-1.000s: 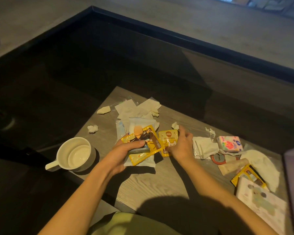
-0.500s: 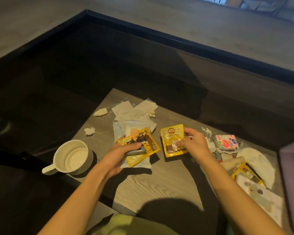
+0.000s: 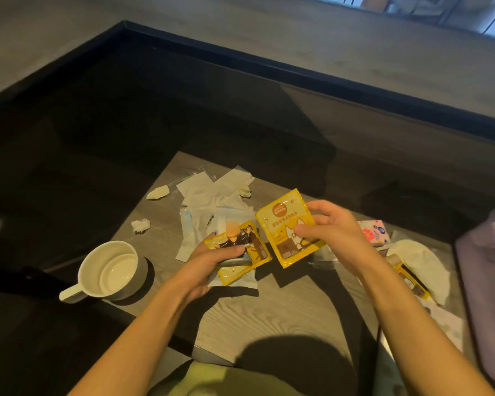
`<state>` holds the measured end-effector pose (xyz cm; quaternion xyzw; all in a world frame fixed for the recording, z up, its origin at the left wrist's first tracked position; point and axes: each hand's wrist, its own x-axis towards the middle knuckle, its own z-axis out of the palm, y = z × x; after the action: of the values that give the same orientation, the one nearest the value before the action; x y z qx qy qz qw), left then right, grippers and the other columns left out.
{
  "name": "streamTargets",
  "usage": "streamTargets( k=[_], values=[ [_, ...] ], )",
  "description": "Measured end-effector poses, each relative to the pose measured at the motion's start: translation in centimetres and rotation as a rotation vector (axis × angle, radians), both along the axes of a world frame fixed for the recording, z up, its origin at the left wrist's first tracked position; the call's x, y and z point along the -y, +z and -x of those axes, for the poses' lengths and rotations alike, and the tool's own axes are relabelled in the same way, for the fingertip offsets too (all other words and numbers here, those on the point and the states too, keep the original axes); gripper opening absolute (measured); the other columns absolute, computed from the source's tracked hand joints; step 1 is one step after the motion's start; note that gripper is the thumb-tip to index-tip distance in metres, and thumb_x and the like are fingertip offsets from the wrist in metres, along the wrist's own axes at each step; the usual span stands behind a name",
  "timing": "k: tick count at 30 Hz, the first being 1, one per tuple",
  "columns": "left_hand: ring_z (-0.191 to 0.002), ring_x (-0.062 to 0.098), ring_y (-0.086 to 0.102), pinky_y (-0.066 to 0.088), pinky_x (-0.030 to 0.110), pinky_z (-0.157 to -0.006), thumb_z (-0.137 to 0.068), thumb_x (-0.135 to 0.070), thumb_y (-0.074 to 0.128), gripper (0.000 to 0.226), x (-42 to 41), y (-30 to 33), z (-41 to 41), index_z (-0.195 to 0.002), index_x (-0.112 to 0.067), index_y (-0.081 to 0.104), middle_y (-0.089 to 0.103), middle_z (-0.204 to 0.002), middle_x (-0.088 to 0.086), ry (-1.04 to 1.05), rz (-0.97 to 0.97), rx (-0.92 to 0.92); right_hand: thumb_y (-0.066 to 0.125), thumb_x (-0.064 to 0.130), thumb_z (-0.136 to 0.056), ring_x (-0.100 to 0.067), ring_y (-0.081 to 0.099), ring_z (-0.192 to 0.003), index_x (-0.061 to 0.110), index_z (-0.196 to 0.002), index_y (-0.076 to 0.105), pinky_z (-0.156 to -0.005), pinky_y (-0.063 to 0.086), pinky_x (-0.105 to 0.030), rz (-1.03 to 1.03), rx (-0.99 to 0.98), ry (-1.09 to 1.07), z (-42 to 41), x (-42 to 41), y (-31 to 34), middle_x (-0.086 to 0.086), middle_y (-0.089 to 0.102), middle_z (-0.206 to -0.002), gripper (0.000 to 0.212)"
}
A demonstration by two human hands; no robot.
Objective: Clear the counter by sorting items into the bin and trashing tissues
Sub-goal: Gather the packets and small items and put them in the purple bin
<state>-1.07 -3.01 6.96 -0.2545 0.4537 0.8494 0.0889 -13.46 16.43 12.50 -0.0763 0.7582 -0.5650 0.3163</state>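
Observation:
My left hand (image 3: 215,260) grips a yellow snack packet with a printed figure (image 3: 245,247), together with a pale wrapper under it. My right hand (image 3: 332,232) pinches a second yellow packet (image 3: 283,224) by its right edge and holds it lifted and tilted above the grey wooden counter (image 3: 269,312). Behind the packets lie flat white tissues (image 3: 212,190), a crumpled tissue ball (image 3: 140,225) and a small paper scrap (image 3: 157,192). No bin shows in the frame.
A white mug (image 3: 112,271) stands at the counter's left edge. On the right lie a floral tissue pack (image 3: 375,234), a white tissue (image 3: 417,264), another yellow packet (image 3: 412,281) and a purple object (image 3: 486,287). Dark floor surrounds the counter.
My right hand has picked the second yellow packet up off the counter and raised it, tilting it toward me. My left hand keeps hold of its packet and has barely moved.

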Motion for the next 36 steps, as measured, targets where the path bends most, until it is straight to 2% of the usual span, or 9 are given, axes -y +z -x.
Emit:
streamTargets(
  k=[6, 9, 11, 14, 17, 20, 24, 30, 36],
  values=[
    [-0.069, 0.017, 0.072, 0.059, 0.028, -0.062, -0.072, -0.026, 0.058, 0.030, -1.8, -0.1, 0.5, -0.100, -0.015, 0.061, 0.076, -0.080, 0.005, -0.036, -0.138, -0.024, 0.074, 0.001, -0.075, -0.016, 0.072, -0.077, 0.015, -0.098, 0.065, -0.074, 0.057, -0.032, 0.031, 0.129, 0.093, -1.5, 1.1, -0.7, -0.005, 0.076, -0.088, 0.028],
    [-0.075, 0.013, 0.072, 0.057, 0.032, -0.077, -0.082, -0.024, 0.053, 0.021, -2.7, -0.4, 0.5, -0.100, -0.018, 0.061, 0.077, -0.081, -0.001, -0.054, -0.071, -0.034, 0.077, 0.009, -0.073, -0.014, 0.069, -0.077, 0.019, -0.096, 0.066, -0.074, 0.057, -0.029, -0.074, 0.050, 0.150, -2.6, 1.5, -1.3, -0.004, 0.071, -0.090, 0.028],
    [-0.081, 0.016, 0.072, 0.053, 0.038, -0.086, -0.074, -0.022, 0.069, 0.028, -3.1, -0.4, 0.3, -0.101, -0.017, 0.064, 0.077, -0.088, 0.003, -0.075, -0.080, -0.053, 0.079, 0.017, -0.072, -0.013, 0.061, -0.074, 0.022, -0.101, 0.064, -0.068, 0.052, -0.028, -0.194, -0.072, 0.205, -3.0, 1.5, -1.7, -0.004, 0.064, -0.087, 0.033],
    [-0.086, 0.022, 0.072, 0.056, 0.039, -0.083, -0.059, -0.017, 0.079, 0.041, -3.4, -0.4, 0.1, -0.099, -0.015, 0.069, 0.075, -0.096, 0.010, -0.134, -0.101, -0.066, 0.078, 0.019, -0.072, -0.008, 0.046, -0.065, 0.028, -0.104, 0.056, -0.057, 0.040, -0.023, -0.239, -0.119, 0.265, -3.2, 1.3, -2.0, 0.002, 0.047, -0.075, 0.039],
    [-0.078, 0.020, 0.072, 0.060, 0.034, -0.073, -0.073, -0.003, 0.066, 0.024, -3.9, -0.6, 0.2, -0.095, -0.012, 0.068, 0.076, -0.087, 0.008, -0.123, -0.028, -0.015, 0.079, 0.018, -0.073, -0.004, 0.043, -0.060, 0.028, -0.109, 0.052, -0.052, 0.037, -0.017, -0.238, -0.041, 0.266, -3.3, 0.9, -2.5, 0.005, 0.044, -0.073, 0.046],
    [-0.072, 0.020, 0.070, 0.058, 0.034, -0.070, -0.074, 0.000, 0.062, 0.023, -4.1, -0.7, 0.4, -0.093, -0.012, 0.065, 0.076, -0.079, 0.007, -0.090, 0.029, 0.043, 0.079, 0.023, -0.072, -0.009, 0.052, -0.070, 0.026, -0.113, 0.055, -0.061, 0.045, -0.022, -0.184, 0.036, 0.198, -3.3, 0.3, -3.2, 0.002, 0.050, -0.077, 0.047],
    [-0.065, 0.020, 0.072, 0.058, 0.033, -0.063, -0.085, -0.002, 0.050, 0.018, -3.9, -0.8, 1.1, -0.095, -0.011, 0.063, 0.076, -0.075, 0.007, -0.058, -0.042, 0.102, 0.063, 0.034, -0.086, -0.010, 0.057, -0.083, 0.022, -0.100, 0.065, -0.065, 0.043, -0.020, -0.151, -0.052, -0.102, -2.8, -1.7, -4.0, 0.002, 0.061, -0.088, 0.019],
    [-0.053, 0.014, 0.070, 0.057, 0.025, -0.048, -0.089, -0.003, 0.047, 0.016, -4.3, -0.2, 2.3, -0.089, -0.012, 0.060, 0.074, -0.062, 0.002, -0.049, -0.044, 0.108, 0.054, 0.014, -0.092, -0.022, 0.060, -0.091, 0.011, -0.102, 0.065, -0.070, 0.046, -0.022, -0.326, -0.317, -0.518, -0.4, -6.6, -6.5, -0.005, 0.063, -0.096, 0.015],
    [-0.056, 0.015, 0.071, 0.058, 0.026, -0.050, -0.088, -0.003, 0.047, 0.016, -5.6, -0.2, 3.4, -0.091, -0.012, 0.061, 0.075, -0.065, 0.002, -0.109, -0.032, 0.107, 0.061, 0.012, -0.087, -0.029, 0.044, -0.124, 0.017, -0.128, 0.051, -0.102, 0.044, -0.042, -0.802, -0.467, -0.390, 2.9, -10.1, -7.9, -0.012, 0.047, -0.136, 0.042]
  ],
)
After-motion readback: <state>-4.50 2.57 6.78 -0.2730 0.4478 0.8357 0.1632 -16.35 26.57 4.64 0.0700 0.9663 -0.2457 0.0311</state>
